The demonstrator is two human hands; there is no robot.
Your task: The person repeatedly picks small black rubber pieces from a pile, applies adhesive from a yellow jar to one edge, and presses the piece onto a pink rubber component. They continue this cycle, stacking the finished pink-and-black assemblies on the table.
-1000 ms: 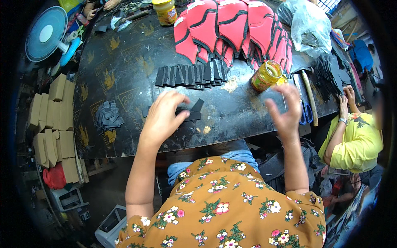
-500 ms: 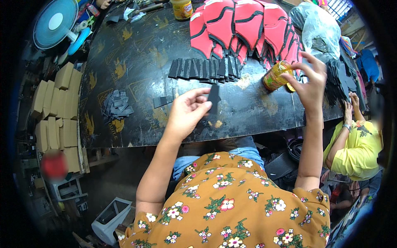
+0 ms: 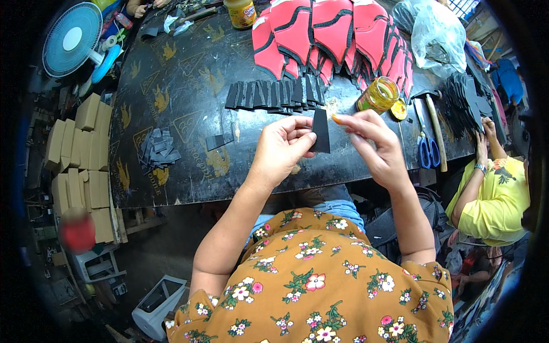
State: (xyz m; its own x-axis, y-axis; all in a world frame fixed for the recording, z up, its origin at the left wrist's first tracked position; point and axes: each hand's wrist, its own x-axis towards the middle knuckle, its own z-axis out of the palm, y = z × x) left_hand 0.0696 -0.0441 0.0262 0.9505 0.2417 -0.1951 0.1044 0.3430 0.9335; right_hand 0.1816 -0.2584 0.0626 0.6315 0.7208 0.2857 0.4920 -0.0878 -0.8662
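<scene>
My left hand [image 3: 280, 150] pinches a small black tapered strip [image 3: 321, 132] upright between thumb and fingers. Close to its right edge is my right hand [image 3: 378, 150], index finger stretched out with a dab of yellow-orange paste [image 3: 336, 119] on the tip. Nothing else shows in that hand, and thumb and index stand apart. Beyond the hands, a row of similar black strips [image 3: 269, 96] lies overlapped on the dark table [image 3: 189, 188]. An uncapped glass jar [image 3: 372, 102] with yellow contents stands behind my right hand, its yellow lid [image 3: 398, 110] beside it.
Pink-and-black cut pieces [image 3: 331, 34] are fanned out at the back. Blue-handled scissors [image 3: 424, 151] and a hammer [image 3: 434, 131] lie at right, near black pieces [image 3: 462, 103] and a person in yellow [image 3: 497, 200]. Grey scraps [image 3: 159, 150] lie left; a fan [image 3: 71, 40] stands beyond.
My right hand has come from above the jar down to the left, beside the strip, with paste on its fingertip. My left hand has shifted right with the strip.
</scene>
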